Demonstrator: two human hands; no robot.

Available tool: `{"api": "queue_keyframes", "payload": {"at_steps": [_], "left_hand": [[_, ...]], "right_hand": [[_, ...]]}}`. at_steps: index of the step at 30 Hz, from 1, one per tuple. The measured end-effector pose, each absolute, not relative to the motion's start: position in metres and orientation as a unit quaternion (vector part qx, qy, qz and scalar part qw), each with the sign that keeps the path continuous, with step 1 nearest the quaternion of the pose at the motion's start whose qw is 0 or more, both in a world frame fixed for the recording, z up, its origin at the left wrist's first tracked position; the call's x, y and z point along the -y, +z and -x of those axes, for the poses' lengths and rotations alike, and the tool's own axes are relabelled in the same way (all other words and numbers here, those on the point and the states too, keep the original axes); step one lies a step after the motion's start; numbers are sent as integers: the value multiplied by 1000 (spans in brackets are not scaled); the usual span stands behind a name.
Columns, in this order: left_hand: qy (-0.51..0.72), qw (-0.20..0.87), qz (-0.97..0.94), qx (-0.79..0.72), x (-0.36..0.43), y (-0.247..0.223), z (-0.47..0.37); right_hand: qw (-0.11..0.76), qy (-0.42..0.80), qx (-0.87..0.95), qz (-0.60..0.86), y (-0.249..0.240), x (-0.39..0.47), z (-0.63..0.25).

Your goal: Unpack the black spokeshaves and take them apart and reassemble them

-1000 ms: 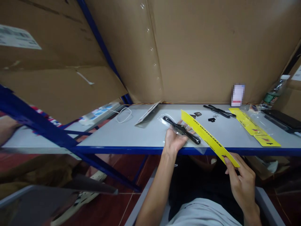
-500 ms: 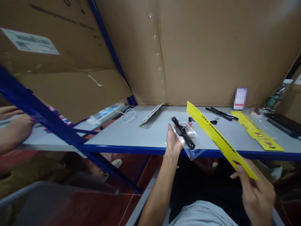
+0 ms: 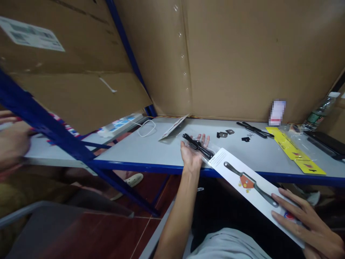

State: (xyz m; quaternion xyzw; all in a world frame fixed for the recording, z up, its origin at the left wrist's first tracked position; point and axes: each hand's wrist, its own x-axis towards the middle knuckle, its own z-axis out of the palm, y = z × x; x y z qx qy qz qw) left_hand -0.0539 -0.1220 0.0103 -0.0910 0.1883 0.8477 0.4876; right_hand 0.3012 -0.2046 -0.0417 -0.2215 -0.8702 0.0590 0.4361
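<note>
On my upturned left hand lies a black spokeshave in a clear plastic blister shell, fingers spread beneath it. My right hand holds the lower end of a long backing card, its white side up with a printed picture of a spokeshave. The card's far end reaches the near end of the shell; I cannot tell whether it has slid inside. Several dark metal blades lie on the table beyond, beside small screws and black handled tools.
Yellow cards under clear plastic lie at the right, near a dark phone-like object and a water bottle. A leaning packet and white cable are on the left. A blue post stands before another person's hand.
The card has been turned from its yellow side to its white printed side and brought down to the shell. My left hand has shifted slightly left with the spokeshave.
</note>
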Motion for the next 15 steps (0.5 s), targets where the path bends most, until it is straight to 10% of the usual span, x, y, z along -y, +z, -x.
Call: {"api": "queue_keyframes", "payload": {"at_steps": [15], "left_hand": [[837,513,72,-176,117,-4,67]], "right_hand": [[452,57,863,220,-55,210,-317]]}}
